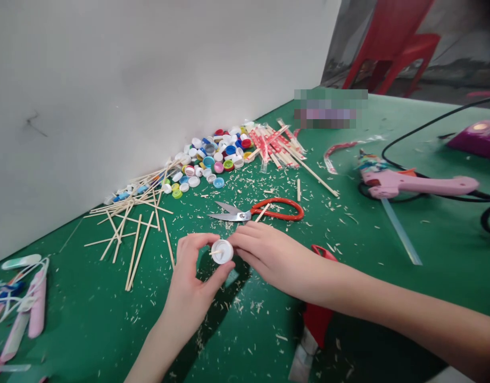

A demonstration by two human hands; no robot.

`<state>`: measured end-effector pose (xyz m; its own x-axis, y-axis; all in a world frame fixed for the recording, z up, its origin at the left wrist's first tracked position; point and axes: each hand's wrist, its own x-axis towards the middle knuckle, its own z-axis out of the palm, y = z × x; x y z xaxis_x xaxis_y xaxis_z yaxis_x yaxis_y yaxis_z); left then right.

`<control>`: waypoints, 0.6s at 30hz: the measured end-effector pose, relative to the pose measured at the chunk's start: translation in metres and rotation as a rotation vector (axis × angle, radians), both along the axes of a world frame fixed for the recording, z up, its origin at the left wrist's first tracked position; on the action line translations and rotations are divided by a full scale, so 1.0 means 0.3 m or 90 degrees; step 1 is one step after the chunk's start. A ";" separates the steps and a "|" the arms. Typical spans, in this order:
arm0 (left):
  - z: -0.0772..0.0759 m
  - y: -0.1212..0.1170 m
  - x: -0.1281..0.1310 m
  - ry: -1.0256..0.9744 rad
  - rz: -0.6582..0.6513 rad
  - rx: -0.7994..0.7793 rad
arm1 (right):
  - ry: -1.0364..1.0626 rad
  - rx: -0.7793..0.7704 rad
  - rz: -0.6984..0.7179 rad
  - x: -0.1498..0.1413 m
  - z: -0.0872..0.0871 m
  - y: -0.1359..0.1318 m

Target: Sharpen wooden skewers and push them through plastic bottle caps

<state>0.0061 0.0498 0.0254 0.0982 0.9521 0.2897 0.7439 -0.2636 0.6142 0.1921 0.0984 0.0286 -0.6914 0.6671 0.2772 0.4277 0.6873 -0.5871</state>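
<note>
My left hand (192, 271) holds a white plastic bottle cap (222, 251) between thumb and fingers, just above the green mat. A thin wooden stick (215, 252) pokes into the cap from its left side and stays short. My right hand (268, 255) comes in from the right, with its fingertips pressed against the cap's right rim. Its thumb is mostly hidden behind the fingers. Red-handled steel scissors (252, 211) lie just beyond both hands.
Wood shavings litter the green mat (268, 340). Beyond it lie a heap of coloured bottle caps (207, 159) and loose wooden sticks (129, 244). A pink hot glue gun (408, 183) with a black cable sits right; pink plastic pieces (29, 303) lie left. A white wall (149, 80) borders the mat.
</note>
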 end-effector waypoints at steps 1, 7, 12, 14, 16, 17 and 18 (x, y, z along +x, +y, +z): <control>0.005 -0.003 0.006 -0.009 0.002 -0.008 | 0.000 0.001 -0.002 0.000 0.000 0.000; 0.036 -0.008 0.046 0.000 -0.019 -0.032 | -0.049 0.108 -0.030 0.057 0.037 0.010; 0.032 0.025 0.093 0.088 -0.093 0.045 | -0.055 0.255 -0.249 0.280 0.075 -0.031; 0.029 0.050 0.128 0.110 -0.132 0.063 | -0.092 0.284 -0.383 0.405 0.086 -0.061; 0.031 0.078 0.177 0.113 -0.174 0.059 | -0.148 0.281 -0.510 0.532 0.094 -0.085; 0.033 0.092 0.207 0.106 -0.194 0.056 | -0.190 0.286 -0.542 0.592 0.095 -0.092; 0.036 0.107 0.239 0.098 -0.210 0.048 | -0.234 0.287 -0.565 0.647 0.092 -0.093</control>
